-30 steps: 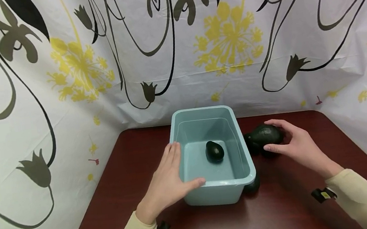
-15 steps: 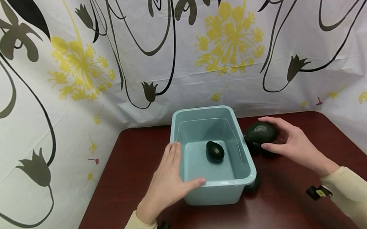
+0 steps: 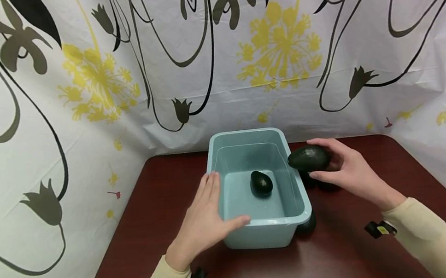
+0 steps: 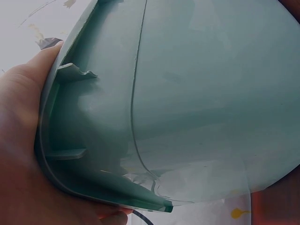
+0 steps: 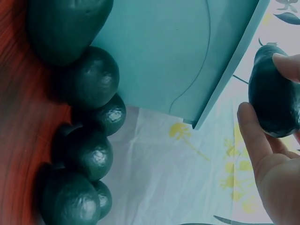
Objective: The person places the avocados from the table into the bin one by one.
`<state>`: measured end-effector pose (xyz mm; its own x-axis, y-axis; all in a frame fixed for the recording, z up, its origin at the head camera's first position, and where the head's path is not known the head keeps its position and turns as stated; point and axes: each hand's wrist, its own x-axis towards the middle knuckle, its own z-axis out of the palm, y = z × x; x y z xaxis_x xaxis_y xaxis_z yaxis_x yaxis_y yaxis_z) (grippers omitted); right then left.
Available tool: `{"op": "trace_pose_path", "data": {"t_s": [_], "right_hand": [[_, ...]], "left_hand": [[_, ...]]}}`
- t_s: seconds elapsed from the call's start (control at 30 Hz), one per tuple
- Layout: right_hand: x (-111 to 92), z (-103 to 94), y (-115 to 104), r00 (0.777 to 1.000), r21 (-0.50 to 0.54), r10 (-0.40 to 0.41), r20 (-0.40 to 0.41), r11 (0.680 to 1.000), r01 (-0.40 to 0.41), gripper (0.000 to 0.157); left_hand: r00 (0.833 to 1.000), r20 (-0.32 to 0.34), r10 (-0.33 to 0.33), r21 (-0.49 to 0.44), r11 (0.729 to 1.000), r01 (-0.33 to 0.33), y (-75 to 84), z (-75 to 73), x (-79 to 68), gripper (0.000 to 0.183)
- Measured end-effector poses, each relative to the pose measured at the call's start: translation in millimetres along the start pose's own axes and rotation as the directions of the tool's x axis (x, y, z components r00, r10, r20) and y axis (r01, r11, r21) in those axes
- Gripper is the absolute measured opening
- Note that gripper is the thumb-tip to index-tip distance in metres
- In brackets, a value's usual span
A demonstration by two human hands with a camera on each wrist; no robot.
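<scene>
Fingers and thumb of my right hand (image 3: 352, 172) grip a dark green avocado (image 3: 309, 158), raised at the right rim of a pale blue-green plastic bin (image 3: 260, 238). The right wrist view shows this avocado (image 5: 271, 93) off the table, pinched between thumb and fingers. One avocado (image 3: 261, 184) lies inside the bin on its floor. My left hand (image 3: 200, 225) rests on the bin's near-left corner, fingers straight along the left rim and thumb on the front rim. In the left wrist view the hand (image 4: 21, 122) lies against the outer rim (image 4: 41, 140).
Several more avocados (image 5: 89, 152) line the table beside the bin's right wall. One avocado (image 3: 306, 225) sits by the near-right corner, partly hidden. The dark red-brown table (image 3: 169, 178) ends at a flower-patterned cloth (image 3: 215, 75) behind and at the sides.
My right hand has moved left with the avocado, from above the other avocados to the bin's right rim. The left hand and bin have stayed in place.
</scene>
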<state>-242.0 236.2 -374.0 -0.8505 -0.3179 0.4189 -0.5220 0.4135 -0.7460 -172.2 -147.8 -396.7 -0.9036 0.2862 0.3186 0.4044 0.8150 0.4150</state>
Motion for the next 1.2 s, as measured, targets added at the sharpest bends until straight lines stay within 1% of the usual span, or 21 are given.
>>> {"op": "trace_pose_path", "data": {"t_s": [0.13,0.27,0.43,0.53,0.7,0.87,1.03,1.2], "right_hand": [[3,2.6,-4,1.0,-0.01,-0.001,-0.015,1.0,0.001,0.076],[6,5.4,-5,1.0,0.009,-0.005,-0.018,1.0,0.005,0.076],[10,8.4,-8,1.0,0.022,-0.001,-0.019,1.0,0.001,0.076],[11,11.0,-16,1.0,0.022,-0.004,-0.018,1.0,0.004,0.075],[11,15.4,-37,1.0,0.036,-0.008,-0.021,0.999,0.009,0.072],[13,18.0,-48,1.0,0.035,-0.01,-0.01,0.999,0.01,0.068],[16,21.9,-51,1.0,0.025,-0.021,0.023,0.999,0.021,0.068],[20,27.8,-44,0.998,0.011,-0.041,0.038,0.999,0.04,0.07]], "left_hand": [[1.0,0.011,-0.008,-0.007,1.0,0.008,0.7,-0.5,-0.1,0.124],[1.0,0.018,-0.021,-0.017,1.0,0.021,1.2,-0.6,-0.8,0.123],[1.0,0.019,-0.014,-0.009,1.0,0.015,1.4,-1.3,-0.5,0.124],[1.0,0.02,-0.011,-0.015,1.0,0.012,1.8,-2.0,-0.3,0.123],[1.0,0.024,-0.014,-0.025,1.0,0.015,2.1,-2.3,-0.4,0.12],[1.0,0.024,-0.011,-0.026,1.0,0.012,1.8,-1.6,0.1,0.12],[1.0,0.017,-0.01,-0.034,0.999,0.011,1.8,-1.5,-0.1,0.119],[1.0,0.014,-0.009,-0.037,0.999,0.009,2.1,-1.3,-0.1,0.119]]}}
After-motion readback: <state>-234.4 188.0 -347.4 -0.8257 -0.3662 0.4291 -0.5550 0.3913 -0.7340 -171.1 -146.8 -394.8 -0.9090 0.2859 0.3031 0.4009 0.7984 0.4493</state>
